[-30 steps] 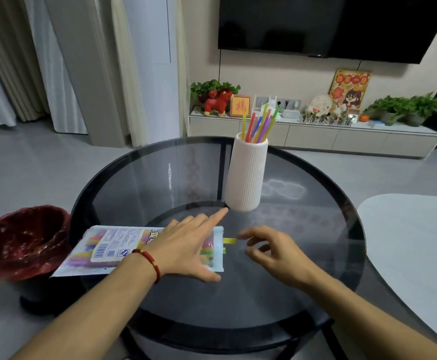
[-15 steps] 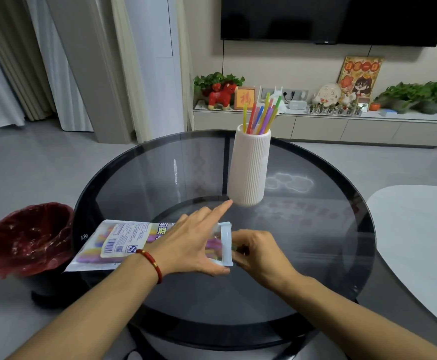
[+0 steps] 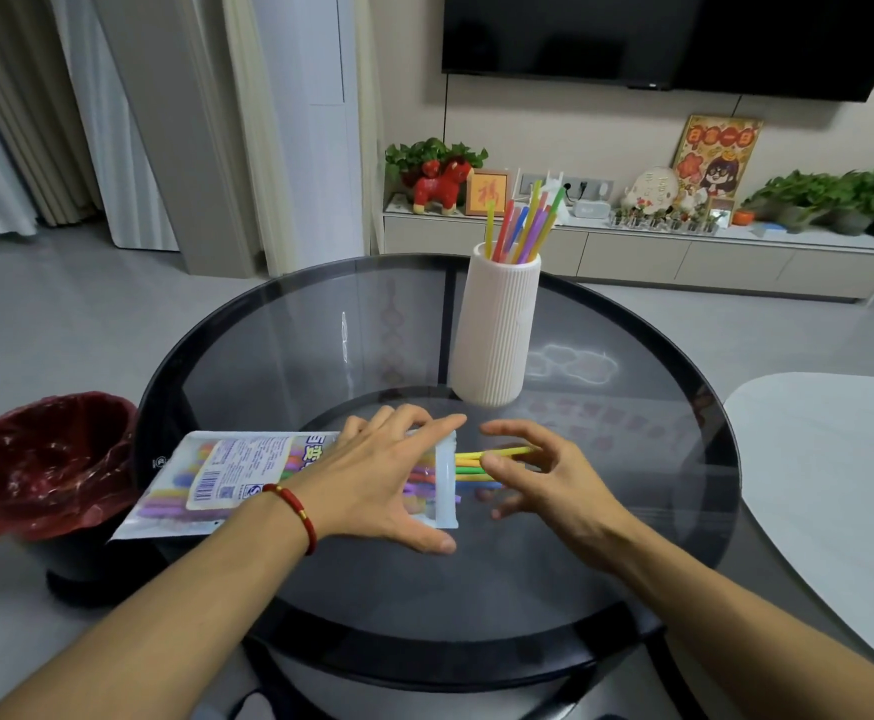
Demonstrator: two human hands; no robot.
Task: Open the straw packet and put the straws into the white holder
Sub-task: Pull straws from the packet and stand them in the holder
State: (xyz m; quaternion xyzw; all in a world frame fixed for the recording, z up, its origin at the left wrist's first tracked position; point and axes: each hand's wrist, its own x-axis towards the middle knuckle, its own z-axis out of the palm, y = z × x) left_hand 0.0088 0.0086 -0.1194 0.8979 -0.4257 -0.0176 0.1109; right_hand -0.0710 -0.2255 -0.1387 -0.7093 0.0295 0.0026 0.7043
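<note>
- The left hand (image 3: 372,475) lies flat with fingers spread, pressing the straw packet (image 3: 248,475) onto the round glass tabletop (image 3: 632,511).
- The right hand (image 3: 549,480) pinches a few straws (image 3: 468,462) sticking out of the packet's open end.
- Farther back, the white holder (image 3: 497,330) stands upright with coloured straws in it.
- A red-lined bin (image 3: 40,465) sits left of the tabletop.

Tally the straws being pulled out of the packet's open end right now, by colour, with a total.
Thin plastic straws showing between the clear printed packet and the right hand:
yellow: 1
green: 2
blue: 1
Total: 4; any others are hidden by the fingers.
</note>
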